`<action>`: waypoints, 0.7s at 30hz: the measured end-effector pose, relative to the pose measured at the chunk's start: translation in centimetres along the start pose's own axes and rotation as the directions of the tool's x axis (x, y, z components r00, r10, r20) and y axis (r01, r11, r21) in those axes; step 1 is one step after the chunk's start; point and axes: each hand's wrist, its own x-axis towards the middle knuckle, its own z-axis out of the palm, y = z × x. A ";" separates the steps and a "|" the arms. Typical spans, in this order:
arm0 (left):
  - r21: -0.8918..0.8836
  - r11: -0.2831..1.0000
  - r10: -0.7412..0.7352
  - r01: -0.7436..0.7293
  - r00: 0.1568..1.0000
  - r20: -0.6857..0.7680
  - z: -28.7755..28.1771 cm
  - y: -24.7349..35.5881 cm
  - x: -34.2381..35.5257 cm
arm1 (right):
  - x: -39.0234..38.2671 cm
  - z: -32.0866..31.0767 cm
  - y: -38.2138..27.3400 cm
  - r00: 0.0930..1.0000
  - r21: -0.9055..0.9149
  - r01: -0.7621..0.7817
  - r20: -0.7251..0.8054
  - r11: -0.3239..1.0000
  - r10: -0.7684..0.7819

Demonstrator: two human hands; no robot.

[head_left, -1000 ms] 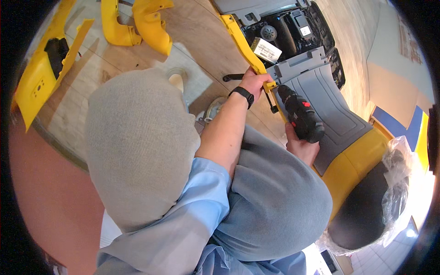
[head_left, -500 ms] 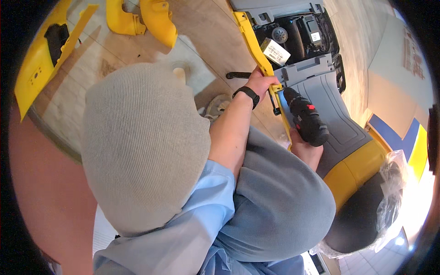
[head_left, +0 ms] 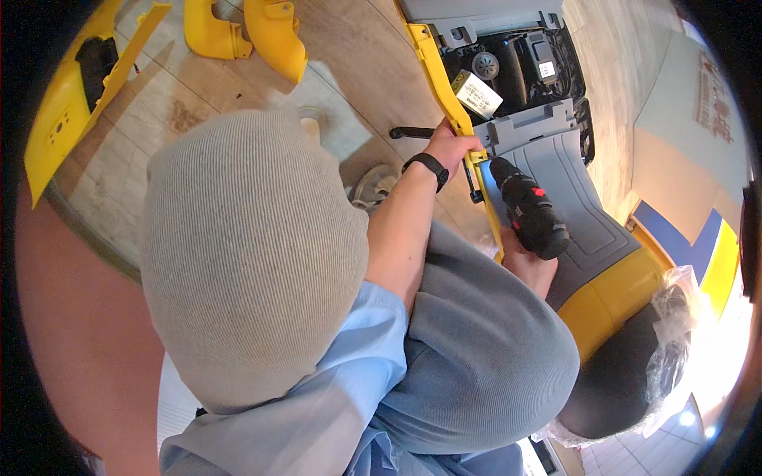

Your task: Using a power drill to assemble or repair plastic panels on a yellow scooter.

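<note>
My left hand (head_left: 450,148), with a black watch on its wrist, is wrapped around a long yellow trim strip (head_left: 438,75). This strip runs along the near side of a grey ribbed footboard (head_left: 559,186). In my right hand (head_left: 526,262) is a black cordless drill (head_left: 530,208) with red marks, held by its grip. Its nose points up and left, close to the strip just beyond my left hand's fingertips. Whether the bit touches a screw cannot be made out. Part of the right hand's fingers is hidden behind the drill.
Past the footboard, an open compartment (head_left: 512,71) holds black parts and a small white box (head_left: 477,93). A black lever (head_left: 413,132) juts out beside my left hand. Curved yellow covers (head_left: 274,40) and a yellow panel (head_left: 59,131) lie at upper left. Plastic wrap (head_left: 675,341) hangs at right.
The drill and my right hand have shifted very slightly toward me. My left hand keeps its grip on the yellow trim strip.
</note>
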 end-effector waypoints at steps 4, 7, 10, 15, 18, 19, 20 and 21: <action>-0.029 1.000 0.003 -0.002 1.000 0.019 0.1 0.1 -0.1 | -0.1 -0.5 -0.4 0.996 -0.014 -0.042 0.077 0.999 0.043; 0.018 1.000 0.008 -0.008 1.000 0.011 0.0 0.3 -0.2 | -0.2 -0.6 -0.3 0.997 -0.035 0.001 0.076 0.999 0.002; 0.000 1.000 0.020 -0.020 1.000 0.019 -0.1 0.1 0.0 | -0.2 -0.5 0.1 0.997 -0.040 -0.020 0.069 0.999 0.023; 0.061 0.998 -0.001 -0.001 0.999 0.046 -0.3 0.5 -0.2 | 0.2 -0.1 1.9 0.997 0.039 0.064 0.042 0.997 -0.065; 0.085 0.996 -0.003 -0.004 0.997 0.079 -0.5 0.7 -0.3 | 0.0 -0.2 1.6 0.998 0.051 -0.020 0.053 0.999 0.017; 0.096 0.995 -0.015 0.007 0.996 0.088 -0.4 0.8 -0.4 | 0.0 -0.3 1.4 0.993 0.038 -0.102 0.067 0.994 0.099; 0.095 0.995 -0.017 0.008 0.996 0.091 -0.3 0.8 -0.6 | 0.1 -0.2 2.1 0.993 0.037 -0.101 0.063 0.994 0.099; 0.091 0.996 -0.027 0.015 0.992 0.123 -0.2 1.0 -0.8 | 0.2 0.1 2.8 0.999 0.058 -0.038 0.038 0.998 0.036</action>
